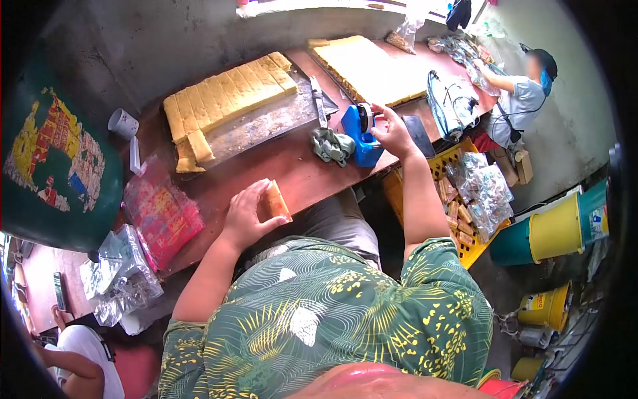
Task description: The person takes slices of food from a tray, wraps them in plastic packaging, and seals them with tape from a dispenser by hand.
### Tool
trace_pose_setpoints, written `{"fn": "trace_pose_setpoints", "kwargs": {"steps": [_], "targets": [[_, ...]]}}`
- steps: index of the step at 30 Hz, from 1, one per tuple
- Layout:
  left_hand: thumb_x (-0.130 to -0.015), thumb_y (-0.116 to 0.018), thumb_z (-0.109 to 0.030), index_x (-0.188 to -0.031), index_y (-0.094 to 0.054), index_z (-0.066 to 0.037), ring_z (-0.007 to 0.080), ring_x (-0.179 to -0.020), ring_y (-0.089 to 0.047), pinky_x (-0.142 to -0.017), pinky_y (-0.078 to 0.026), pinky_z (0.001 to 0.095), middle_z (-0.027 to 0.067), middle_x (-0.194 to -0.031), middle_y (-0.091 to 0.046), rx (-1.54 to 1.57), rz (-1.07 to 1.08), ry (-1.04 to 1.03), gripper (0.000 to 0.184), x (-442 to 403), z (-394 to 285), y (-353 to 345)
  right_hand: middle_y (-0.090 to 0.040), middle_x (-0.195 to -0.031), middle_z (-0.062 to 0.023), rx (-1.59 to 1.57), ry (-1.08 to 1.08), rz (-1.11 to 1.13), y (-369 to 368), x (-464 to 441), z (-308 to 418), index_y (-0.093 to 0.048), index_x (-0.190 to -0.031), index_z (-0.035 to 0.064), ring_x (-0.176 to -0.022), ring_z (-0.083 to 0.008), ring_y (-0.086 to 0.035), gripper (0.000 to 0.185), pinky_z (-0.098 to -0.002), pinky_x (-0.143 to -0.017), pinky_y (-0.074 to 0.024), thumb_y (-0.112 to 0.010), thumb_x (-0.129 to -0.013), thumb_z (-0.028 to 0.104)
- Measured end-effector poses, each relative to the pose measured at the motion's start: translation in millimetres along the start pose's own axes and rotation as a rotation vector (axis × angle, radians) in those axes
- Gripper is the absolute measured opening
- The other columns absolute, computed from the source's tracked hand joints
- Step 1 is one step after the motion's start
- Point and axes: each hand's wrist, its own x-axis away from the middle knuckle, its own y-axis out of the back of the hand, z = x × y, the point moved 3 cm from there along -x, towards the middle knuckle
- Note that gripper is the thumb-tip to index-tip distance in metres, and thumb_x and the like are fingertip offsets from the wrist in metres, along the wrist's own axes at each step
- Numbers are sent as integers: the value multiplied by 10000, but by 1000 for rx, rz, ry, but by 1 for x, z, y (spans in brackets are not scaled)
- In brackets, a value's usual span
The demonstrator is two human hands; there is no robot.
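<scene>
My left hand grips a wrapped slice of cake between thumb and fingers, above the table's near edge. My right hand reaches to a blue tape dispenser. Its thumb and forefinger curl at the tape roll; the strip itself is too fine to make out. Behind the left hand, a yellow slab of cake cut into strips covers part of a metal tray. A knife lies at the tray's right side, with a grey-green cloth by the dispenser.
Another cake slab lies farther right. A yellow crate below the table holds wrapped slices and plastic bags. Pink plastic and clear bags lie at left, beside a large green drum. Two other people sit nearby, right and lower left.
</scene>
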Motion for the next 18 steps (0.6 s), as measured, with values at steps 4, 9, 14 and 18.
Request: {"fn": "trace_pose_setpoints", "kwargs": {"steps": [4, 9, 14, 18], "targets": [[-737, -851, -591, -1443, -522, -61, 328, -1341, -549, -1138, -398, 460, 141, -1454, -579, -17, -26, -25, 942, 0, -1, 0, -688, -1177, -65, -23, -114, -62, -1, 2, -1, -633, -1353, 60, -1034, -150, -643, 499, -307, -937, -531, -802, -893, 154], [-731, -861, -587, -1433, -527, -49, 335, -1333, -557, -1132, -407, 456, 153, -1438, -589, -27, -33, -34, 945, 0, -1, 0, -721, -1174, -105, -68, -155, -130, -6, 0, -3, -714, -1197, 21, -992, -166, -684, 312, -321, -926, -559, -782, -910, 123], [-734, -860, -586, -1436, -524, -49, 337, -1339, -552, -1138, -402, 458, 157, -1440, -587, -30, -40, -47, 945, 1, 0, 0, -718, -1211, -138, -206, -103, -210, -12, 3, -5, -748, -1052, 1, -1033, -193, -703, 132, -322, -958, -574, -732, -923, 18], [-734, -861, -586, -1438, -520, -48, 338, -1341, -552, -1140, -400, 459, 157, -1440, -587, -29, -35, -49, 949, 0, -1, 1, -720, -1180, -141, -165, -78, -214, -10, 4, 0, -743, -982, -9, -1086, -217, -697, 76, -338, -972, -573, -729, -907, -4]]}}
